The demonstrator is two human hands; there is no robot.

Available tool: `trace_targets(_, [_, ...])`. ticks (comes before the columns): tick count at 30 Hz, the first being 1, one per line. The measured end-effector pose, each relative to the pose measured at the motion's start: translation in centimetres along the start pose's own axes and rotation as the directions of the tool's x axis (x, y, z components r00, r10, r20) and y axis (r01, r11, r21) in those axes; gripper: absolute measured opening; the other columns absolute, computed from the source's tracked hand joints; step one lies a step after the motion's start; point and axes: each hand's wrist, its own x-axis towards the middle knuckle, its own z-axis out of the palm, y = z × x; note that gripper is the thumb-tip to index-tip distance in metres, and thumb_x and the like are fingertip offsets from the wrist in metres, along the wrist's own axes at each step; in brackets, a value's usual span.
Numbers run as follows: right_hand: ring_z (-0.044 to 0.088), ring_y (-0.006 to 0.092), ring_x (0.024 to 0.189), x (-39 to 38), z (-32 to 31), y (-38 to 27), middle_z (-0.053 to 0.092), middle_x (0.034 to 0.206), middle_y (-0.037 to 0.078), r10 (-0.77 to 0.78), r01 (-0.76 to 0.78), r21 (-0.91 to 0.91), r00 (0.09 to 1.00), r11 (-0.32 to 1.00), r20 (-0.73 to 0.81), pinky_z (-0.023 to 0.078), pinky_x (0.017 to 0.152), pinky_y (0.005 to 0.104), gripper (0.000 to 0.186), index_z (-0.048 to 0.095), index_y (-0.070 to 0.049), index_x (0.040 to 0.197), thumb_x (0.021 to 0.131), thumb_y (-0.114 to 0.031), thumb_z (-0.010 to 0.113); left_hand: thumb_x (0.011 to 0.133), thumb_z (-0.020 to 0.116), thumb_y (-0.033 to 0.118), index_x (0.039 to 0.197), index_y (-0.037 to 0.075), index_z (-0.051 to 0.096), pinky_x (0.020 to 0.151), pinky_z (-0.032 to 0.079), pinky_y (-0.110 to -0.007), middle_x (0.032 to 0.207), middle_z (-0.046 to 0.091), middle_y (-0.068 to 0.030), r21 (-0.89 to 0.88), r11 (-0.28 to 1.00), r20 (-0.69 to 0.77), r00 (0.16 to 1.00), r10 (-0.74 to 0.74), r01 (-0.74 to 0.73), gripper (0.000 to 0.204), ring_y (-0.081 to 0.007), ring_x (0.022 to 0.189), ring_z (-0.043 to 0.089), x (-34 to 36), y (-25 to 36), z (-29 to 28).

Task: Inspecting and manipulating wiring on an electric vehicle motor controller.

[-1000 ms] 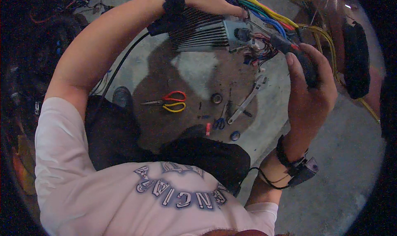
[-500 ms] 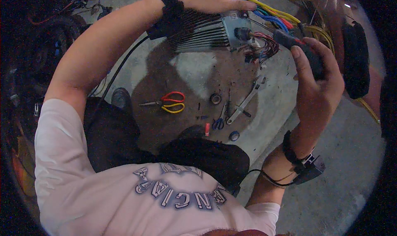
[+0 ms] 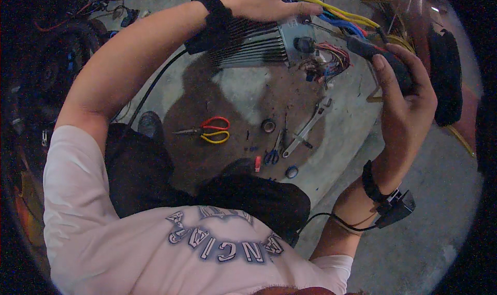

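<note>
At the top, my left hand (image 3: 259, 4) lies over a finned metal controller box (image 3: 248, 52), its thumb stretched along the cable end. The top edge cuts off some of its fingers. My right hand (image 3: 406, 98) is closed around a dark power screwdriver (image 3: 365, 47) with a red mark. Its long thin shaft (image 3: 329, 30) points left to the box's end plate; whether the tip touches a screw is too small to tell. Thick yellow cables (image 3: 341, 13) and blue cables (image 3: 339, 24) leave that plate. Below them hangs a bundle of thin coloured wires (image 3: 334, 62) with connectors.
On the floor lie red-and-yellow-handled scissors (image 3: 215, 130), a black tape roll (image 3: 268, 125), blue-handled scissors (image 3: 272, 155), an adjustable wrench (image 3: 308, 129), a small red piece (image 3: 258, 164) and a blue roll (image 3: 292, 171). A dark wheel (image 3: 49, 70) stands at left.
My right hand and the screwdriver have shifted slightly right and down. My left hand stays on the box, with its wrist moved a little to the right.
</note>
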Motion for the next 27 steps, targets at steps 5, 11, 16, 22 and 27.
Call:
trace_targets(5, [0.065,0.0141,0.09,0.1,-0.2,0.4,0.072,0.096,0.008,-0.016,0.016,-0.006,1.0,1.0,-0.006,0.051,0.085,0.0273,0.025,0.069,0.003,0.105,0.086,-0.011,0.077,0.089,0.058,0.069,0.077,-0.006,0.064,0.056,0.045,-0.04,0.063,0.058,-0.0168,0.151,0.988,-0.145,0.989,0.01,0.012,0.076,-0.0254,0.058,0.057,0.7,-1.0,1.2])
trace_targets(11, [0.065,0.0145,0.091,-0.3,-0.2,0.4,0.072,0.096,0.008,0.011,-0.011,-0.017,1.0,1.0,-0.024,0.05,0.086,0.0276,0.026,0.069,0.002,0.106,0.085,-0.011,0.077,0.087,0.058,0.072,0.075,-0.006,0.062,0.055,0.045,-0.04,0.062,0.057,-0.0168,0.086,0.995,-0.152,0.988,-0.04,0.054,0.08,-0.0239,0.058,0.056,0.0,-0.3,1.3])
trace_targets(16, [0.062,0.0119,0.09,-1.8,-0.4,-1.4,0.069,0.1,0.007,0.111,-0.111,-0.009,0.994,0.994,0.016,0.051,0.078,0.0241,0.026,0.069,0.001,0.111,0.089,-0.01,0.075,0.087,0.057,0.073,0.077,-0.008,0.062,0.059,0.047,-0.042,0.065,0.059,-0.0206,0.151,0.988,-0.142,0.99,-0.02,0.041,0.082,-0.0272,0.062,0.059,0.1,-0.2,1.5])
trace_targets(22, [0.069,0.0163,0.087,-2.9,0.1,-2.9,0.074,0.098,0.01,0.016,-0.019,-0.169,1.0,0.985,-0.014,0.053,0.08,0.0286,0.025,0.069,-0.001,0.106,0.084,-0.009,0.078,0.087,0.055,0.074,0.078,-0.009,0.062,0.061,0.048,-0.045,0.068,0.06,-0.0252,0.189,0.981,-0.167,0.986,-0.008,0.04,0.085,-0.0336,0.066,0.062,0.3,-0.8,1.6])
trace_targets(27, [0.062,0.0107,0.079,-3.1,0.7,-2.3,0.07,0.09,0.005,-0.179,0.162,-0.219,0.982,0.962,-0.06,0.051,0.073,0.0246,0.026,0.071,-0.002,0.109,0.086,-0.011,0.078,0.088,0.061,0.064,0.122,0.01,0.066,0.083,0.056,-0.041,0.101,0.07,-0.0237,0.346,0.927,-0.008,0.988,-0.152,0.145,0.064,-0.0372,0.092,0.069,1.0,-0.2,1.8])
